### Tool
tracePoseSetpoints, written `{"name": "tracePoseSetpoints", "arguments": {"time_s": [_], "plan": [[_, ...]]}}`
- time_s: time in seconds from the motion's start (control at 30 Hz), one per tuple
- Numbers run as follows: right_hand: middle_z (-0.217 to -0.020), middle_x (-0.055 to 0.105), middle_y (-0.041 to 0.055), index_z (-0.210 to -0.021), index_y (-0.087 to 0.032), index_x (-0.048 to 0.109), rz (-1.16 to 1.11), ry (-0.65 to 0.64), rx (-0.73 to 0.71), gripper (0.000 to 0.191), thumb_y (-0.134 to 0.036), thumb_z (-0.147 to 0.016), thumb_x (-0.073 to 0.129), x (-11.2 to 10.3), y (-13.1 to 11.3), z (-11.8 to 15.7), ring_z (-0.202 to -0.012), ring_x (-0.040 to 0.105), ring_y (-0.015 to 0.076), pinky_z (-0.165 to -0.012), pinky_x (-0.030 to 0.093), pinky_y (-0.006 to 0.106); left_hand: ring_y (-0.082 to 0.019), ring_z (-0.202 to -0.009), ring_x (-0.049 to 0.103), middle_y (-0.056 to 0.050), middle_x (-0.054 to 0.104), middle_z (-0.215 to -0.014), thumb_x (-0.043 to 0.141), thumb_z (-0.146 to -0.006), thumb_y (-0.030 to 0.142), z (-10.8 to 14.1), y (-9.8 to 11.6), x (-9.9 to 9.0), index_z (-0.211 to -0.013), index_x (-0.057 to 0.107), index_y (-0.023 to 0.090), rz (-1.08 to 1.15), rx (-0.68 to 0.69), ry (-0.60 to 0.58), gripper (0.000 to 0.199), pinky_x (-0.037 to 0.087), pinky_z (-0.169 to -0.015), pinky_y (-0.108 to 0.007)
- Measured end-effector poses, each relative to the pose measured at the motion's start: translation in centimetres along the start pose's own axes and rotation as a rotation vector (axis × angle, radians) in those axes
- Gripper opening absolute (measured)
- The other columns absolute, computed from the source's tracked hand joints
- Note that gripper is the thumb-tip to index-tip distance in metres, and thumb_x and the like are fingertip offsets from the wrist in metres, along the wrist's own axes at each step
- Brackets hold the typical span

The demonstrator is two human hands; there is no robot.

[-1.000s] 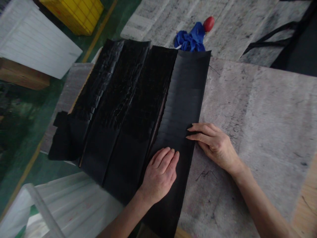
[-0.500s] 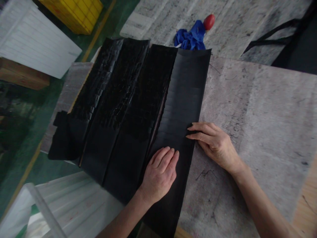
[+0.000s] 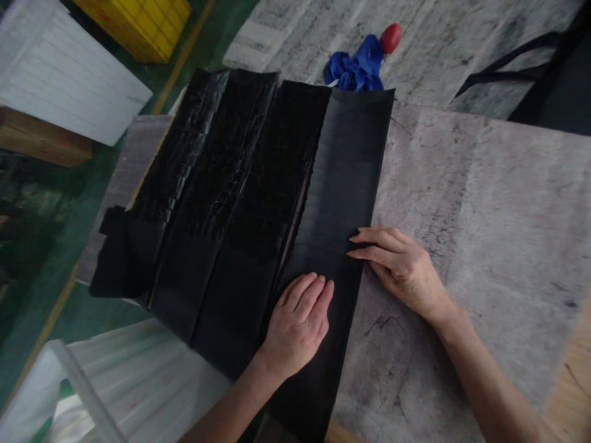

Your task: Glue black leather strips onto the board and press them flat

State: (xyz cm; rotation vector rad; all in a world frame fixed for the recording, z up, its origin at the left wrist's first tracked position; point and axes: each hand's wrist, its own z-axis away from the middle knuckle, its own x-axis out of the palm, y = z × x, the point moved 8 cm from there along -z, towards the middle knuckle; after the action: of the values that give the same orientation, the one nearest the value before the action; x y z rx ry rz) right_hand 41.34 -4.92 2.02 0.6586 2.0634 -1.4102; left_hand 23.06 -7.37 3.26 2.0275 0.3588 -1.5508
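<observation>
A long matte black sheet [image 3: 351, 160], faintly ribbed along its left part, lies over the table's near side. My left hand [image 3: 298, 326] rests flat on its lower part, fingers straight and side by side. At the sheet's right edge, my right hand [image 3: 399, 264] has two fingertips on top, with the thumb side tucked at the edge; the thumb tip is hidden. To the left, several overlapping black strips [image 3: 235, 277] lie in a row, their upper parts glossy and wet-looking, their lower parts matte.
A stained grey board [image 3: 498, 246] extends right. Beyond the sheets lie a crumpled blue cloth [image 3: 357, 67] and a red egg-shaped object [image 3: 390, 39]. A white bin [image 3: 152, 369] stands lower left; a white crate [image 3: 69, 74] and yellow crate [image 3: 143, 27] stand upper left. Black straps [image 3: 508, 77] lie upper right.
Both hands keep the same places on the black sheet. Only a very slight shift of the view shows.
</observation>
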Motion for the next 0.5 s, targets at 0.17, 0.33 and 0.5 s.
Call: {"name": "tracePoseSetpoints", "arguments": {"time_s": [0.17,0.33,0.5], "plan": [[-0.126,0.068,0.0070,-0.112,-0.022,0.070,-0.001,-0.002,0.000,0.027,-0.007,-0.098,0.052,0.07,0.00,0.08,-0.124,0.060,0.0226,-0.102,0.052,0.042,-0.027,-0.131,0.055,-0.013,0.066,-0.130,0.055,-0.094,0.007,-0.03,0.10,-0.08,-0.137,0.058,0.007,0.004,0.002,0.000,0.044,0.051,-0.112,-0.045],[-0.127,0.068,0.0069,-0.112,-0.023,0.070,-0.001,0.002,0.000,0.027,-0.008,-0.098,0.053,0.05,0.03,0.13,-0.124,0.060,0.0228,-0.102,0.052,0.042,-0.027,-0.130,0.056,-0.013,0.066,-0.129,0.054,-0.094,0.008,-0.06,0.08,-0.17,-0.137,0.058,0.007,-0.003,0.002,0.009,0.043,0.052,-0.112,-0.045],[-0.126,0.069,0.0066,-0.112,-0.024,0.071,0.000,0.002,0.006,0.028,-0.008,-0.098,0.052,0.03,0.08,0.09,-0.124,0.061,0.0232,-0.102,0.053,0.043,-0.027,-0.130,0.056,-0.012,0.067,-0.129,0.054,-0.094,0.008,-0.11,0.08,-0.20,-0.137,0.058,0.009,-0.009,-0.003,0.010,0.043,0.052,-0.112,-0.044]]}}
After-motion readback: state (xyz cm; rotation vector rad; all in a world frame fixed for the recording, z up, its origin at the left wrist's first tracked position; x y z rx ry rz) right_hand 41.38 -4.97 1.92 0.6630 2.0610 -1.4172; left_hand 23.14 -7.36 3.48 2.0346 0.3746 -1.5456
